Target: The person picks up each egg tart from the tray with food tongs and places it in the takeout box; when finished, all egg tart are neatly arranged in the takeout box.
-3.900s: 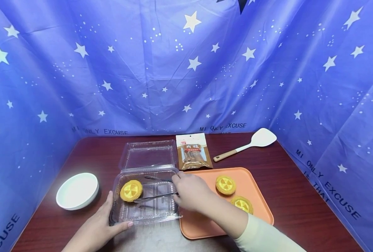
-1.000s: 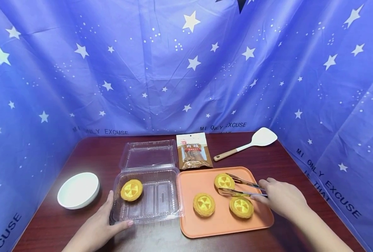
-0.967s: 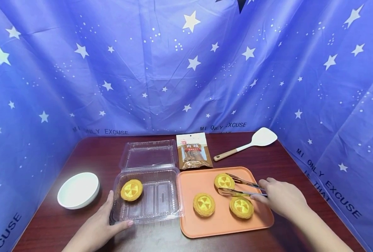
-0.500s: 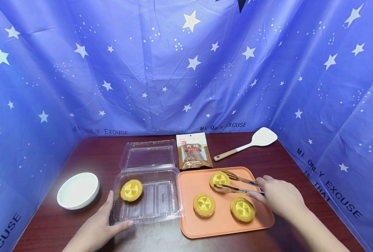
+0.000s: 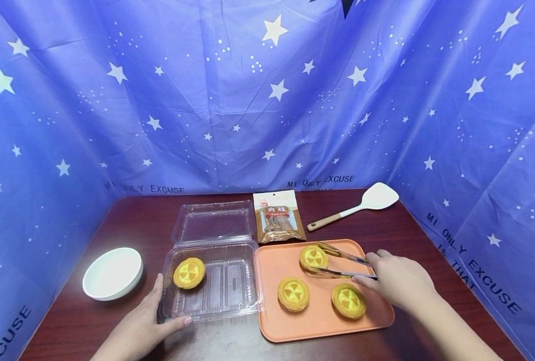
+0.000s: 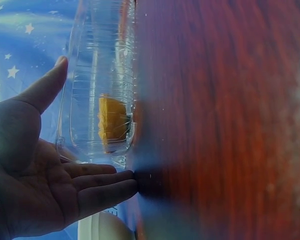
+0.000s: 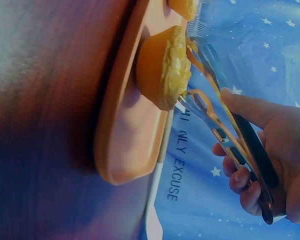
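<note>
My right hand (image 5: 400, 281) grips metal tongs (image 5: 345, 254) over the orange tray (image 5: 310, 326). The tongs' two arms are spread around the egg tart (image 5: 313, 257) at the tray's back. Two other tarts lie nearer the front, one on the left (image 5: 293, 294) and one on the right (image 5: 349, 301). In the right wrist view, fingers and thumb wrap the tongs' handles (image 7: 250, 150). My left hand (image 5: 136, 318), its fingers straight and thumb spread, rests against the left corner of a clear plastic container (image 5: 226, 301). Inside that container, at the left, sits one tart (image 5: 189, 273).
The container's lid (image 5: 215, 220) lies folded back. Behind the tray are a brown and white packet (image 5: 278, 218) and a white spatula with a wooden handle (image 5: 377, 196). A white bowl (image 5: 113, 274) stands at the left. A blue starred curtain (image 5: 231, 100) surrounds the table.
The right hand has moved from the container to the tray with the tongs. The back tart has shifted slightly left and the right-hand tart slightly toward the front. The left hand has stayed put.
</note>
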Demonstrator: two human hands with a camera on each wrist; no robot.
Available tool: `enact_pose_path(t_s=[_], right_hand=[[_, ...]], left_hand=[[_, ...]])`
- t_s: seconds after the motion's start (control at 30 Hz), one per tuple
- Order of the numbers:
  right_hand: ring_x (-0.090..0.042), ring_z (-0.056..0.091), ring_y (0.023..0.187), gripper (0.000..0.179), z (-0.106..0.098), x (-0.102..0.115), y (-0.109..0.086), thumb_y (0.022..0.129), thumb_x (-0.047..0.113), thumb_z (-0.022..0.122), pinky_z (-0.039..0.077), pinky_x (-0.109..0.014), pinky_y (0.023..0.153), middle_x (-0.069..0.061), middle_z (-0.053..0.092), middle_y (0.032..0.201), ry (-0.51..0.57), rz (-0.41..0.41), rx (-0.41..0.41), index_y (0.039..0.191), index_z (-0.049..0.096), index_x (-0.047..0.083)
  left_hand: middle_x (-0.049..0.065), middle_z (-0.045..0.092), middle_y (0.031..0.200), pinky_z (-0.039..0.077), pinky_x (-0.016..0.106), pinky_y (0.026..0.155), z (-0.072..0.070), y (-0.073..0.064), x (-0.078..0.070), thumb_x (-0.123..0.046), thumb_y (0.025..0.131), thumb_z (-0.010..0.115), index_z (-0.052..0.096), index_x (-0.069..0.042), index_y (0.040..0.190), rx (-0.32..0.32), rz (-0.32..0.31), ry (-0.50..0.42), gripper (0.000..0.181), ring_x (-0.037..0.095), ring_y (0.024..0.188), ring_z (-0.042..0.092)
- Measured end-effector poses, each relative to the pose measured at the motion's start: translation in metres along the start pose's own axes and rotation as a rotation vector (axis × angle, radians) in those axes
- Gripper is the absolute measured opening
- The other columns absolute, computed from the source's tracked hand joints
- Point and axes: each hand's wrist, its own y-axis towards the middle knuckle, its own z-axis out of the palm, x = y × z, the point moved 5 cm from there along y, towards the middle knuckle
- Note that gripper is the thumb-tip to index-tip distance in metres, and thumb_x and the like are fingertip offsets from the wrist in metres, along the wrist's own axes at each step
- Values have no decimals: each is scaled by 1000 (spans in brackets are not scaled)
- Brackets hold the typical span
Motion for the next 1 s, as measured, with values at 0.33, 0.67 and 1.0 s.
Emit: enact_pose_path(t_s=[0.33, 0.67, 1.0], right_hand=[[-22, 61, 59, 47, 10, 4, -1, 76, 57, 75, 48, -43, 49, 1, 59, 78, -40, -8, -26, 91, 66, 13], [-17, 57, 54, 42, 4, 5, 2, 77, 55, 76, 45, -39, 45, 4, 60, 77, -40, -37, -79, 88, 65, 16], [-9, 50, 49, 42, -15, 29, 8, 78, 57, 74, 41, -32, 42, 7, 59, 74, 1, -93, -185, 89, 66, 17]], left_hand=[[31, 11, 159, 34, 65, 107, 0, -1, 0, -74, 76, 64, -4, 4, 155, 3, -1, -5, 130, 49, 141, 28], [32, 13, 159, 35, 64, 106, -2, -1, -2, -74, 76, 65, -3, 5, 155, -16, 15, -1, 130, 49, 140, 30], [32, 15, 158, 35, 64, 106, -2, -1, -3, -74, 76, 64, -1, 6, 155, -32, 28, 7, 129, 49, 139, 31]])
